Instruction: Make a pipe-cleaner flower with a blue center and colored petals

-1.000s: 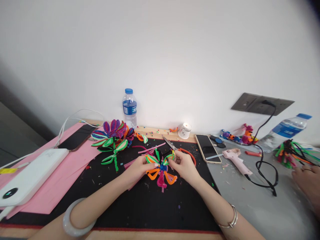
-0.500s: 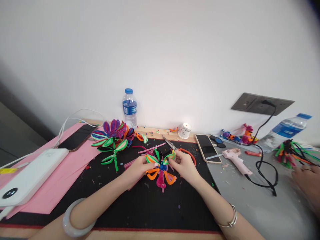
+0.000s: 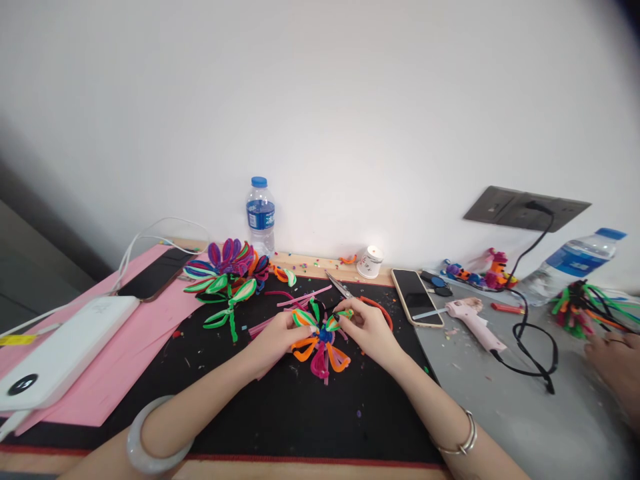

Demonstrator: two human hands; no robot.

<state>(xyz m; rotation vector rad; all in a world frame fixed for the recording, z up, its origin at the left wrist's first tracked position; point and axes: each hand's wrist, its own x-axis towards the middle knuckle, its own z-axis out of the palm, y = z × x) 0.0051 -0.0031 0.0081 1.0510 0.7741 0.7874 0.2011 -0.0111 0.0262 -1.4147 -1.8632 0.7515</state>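
Note:
Between my hands is a pipe-cleaner flower [image 3: 321,365] with a blue centre, orange and magenta petals below, and green-edged petals above. My left hand [image 3: 278,338] pinches a green and orange petal on its left side. With thumb and fingers closed, my right hand [image 3: 369,328] grips the green petal on the upper right. Behind the flower lie pink pipe cleaners [image 3: 305,296] and a pair of scissors [image 3: 338,285], whose orange handle [image 3: 383,308] is partly hidden by my right hand. A finished-looking bunch of pipe-cleaner flowers [image 3: 230,263] with green leaves lies to the left.
A water bottle [image 3: 261,220] and a paper cup [image 3: 370,261] stand by the wall. On the right are a phone [image 3: 417,298], a pink glue gun [image 3: 475,325] with a black cable, and another person's hand [image 3: 615,360]. A white power bank [image 3: 70,350] rests on pink sheets [image 3: 145,333].
My right hand has shifted slightly, bringing the upper right petal closer to the blue centre. The lower right orange petal sits a little further left. My left hand keeps its pinch.

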